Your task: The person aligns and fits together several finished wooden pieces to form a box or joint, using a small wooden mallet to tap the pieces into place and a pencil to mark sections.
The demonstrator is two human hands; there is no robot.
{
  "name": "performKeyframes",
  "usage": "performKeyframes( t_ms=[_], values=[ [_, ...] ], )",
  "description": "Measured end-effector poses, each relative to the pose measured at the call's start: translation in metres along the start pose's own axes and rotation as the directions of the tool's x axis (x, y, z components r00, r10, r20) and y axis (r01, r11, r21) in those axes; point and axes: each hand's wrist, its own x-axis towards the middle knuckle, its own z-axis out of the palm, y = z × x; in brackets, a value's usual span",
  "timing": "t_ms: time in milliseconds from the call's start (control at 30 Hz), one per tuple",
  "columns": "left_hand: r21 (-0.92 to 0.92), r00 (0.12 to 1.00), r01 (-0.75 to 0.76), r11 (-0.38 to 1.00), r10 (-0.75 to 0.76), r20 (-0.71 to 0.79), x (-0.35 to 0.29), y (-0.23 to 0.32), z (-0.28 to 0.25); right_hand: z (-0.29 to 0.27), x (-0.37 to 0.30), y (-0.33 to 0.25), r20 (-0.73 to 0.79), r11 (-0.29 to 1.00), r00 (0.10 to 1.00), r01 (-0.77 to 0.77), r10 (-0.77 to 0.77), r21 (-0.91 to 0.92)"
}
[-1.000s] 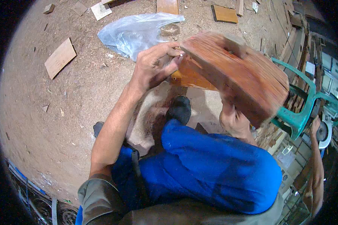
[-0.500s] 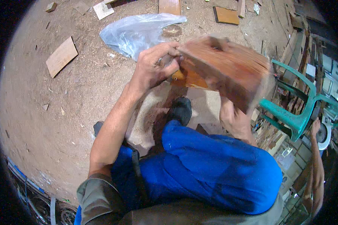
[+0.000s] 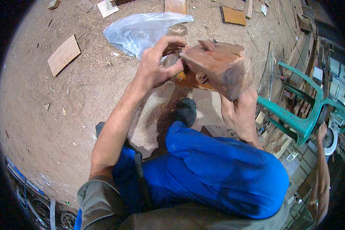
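A brown block, which looks like a wooden hand plane, is held up tilted in front of me. A small wedge-like piece sticks out of its top, and a stubby peg juts from its near side. Curled around its left end are the thumb and fingers of my left hand. My right hand grips the right end from below; the block hides most of those fingers. Behind and below it shows an orange-brown board, partly covered.
Crumpled clear plastic lies beyond my left hand, on ground strewn with shavings. Flat wood offcuts are scattered about. A green plastic chair lies to the right, by stacked scrap wood. Another person's arm reaches in at far right.
The block has turned in my hands and drawn slightly left, so its wedge and side peg now show clearly. My right hand has shifted a little upward. My left hand stays at the left end.
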Motion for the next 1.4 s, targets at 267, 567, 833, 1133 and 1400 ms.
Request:
performKeyframes(
  t_ms=[267, 567, 833, 1133, 1400],
  values=[
    [-0.025, 0.997, 0.057, 0.998, -0.055, 0.051, 0.002, 0.007, -0.004, -0.009, 0.001, -0.002, 0.052, 0.994, 0.992, -0.111, 0.112, -0.025],
    [-0.349, 0.953, 0.165, 0.922, -0.240, -0.184, -0.001, -0.030, -0.045, -0.019, -0.002, 0.015, -0.241, 0.800, 0.884, -0.209, 0.401, 0.562],
    [-0.525, 0.750, 0.331, 0.784, -0.556, -0.359, -0.013, -0.075, -0.071, 0.038, -0.014, 0.084, -0.060, 0.528, 0.683, -0.501, 0.728, 0.686],
    [-0.763, 0.828, 0.317, 0.563, -0.556, -0.066, 0.009, -0.050, -0.062, 0.087, -0.048, 0.148, -0.078, 0.667, 0.728, -0.571, 0.681, 0.479],
    [-0.924, 0.820, 0.281, 0.259, -0.566, 0.091, 0.009, -0.072, -0.077, 0.085, -0.049, 0.149, -0.057, 0.680, 0.721, -0.621, 0.691, 0.389]
  ],
)
